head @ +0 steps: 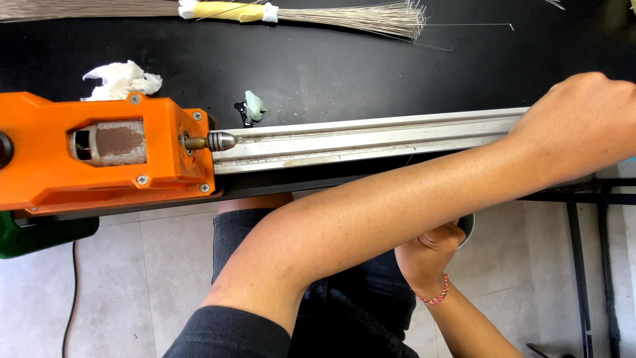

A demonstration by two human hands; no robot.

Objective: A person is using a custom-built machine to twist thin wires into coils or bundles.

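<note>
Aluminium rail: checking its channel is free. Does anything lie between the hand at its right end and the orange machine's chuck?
Nothing visible: the aluminium rail lies bare from the left hand to the chuck.

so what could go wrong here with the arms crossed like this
1. The left hand rests at the far end of the metal rail, so the forearm lies across it; if the chuck on the orange motor housing spins, skin could get caught.
2. The right hand works below the table edge, partly hidden by the left arm, so it is hard to watch.
3. Loose wires might get swept off.
</note>
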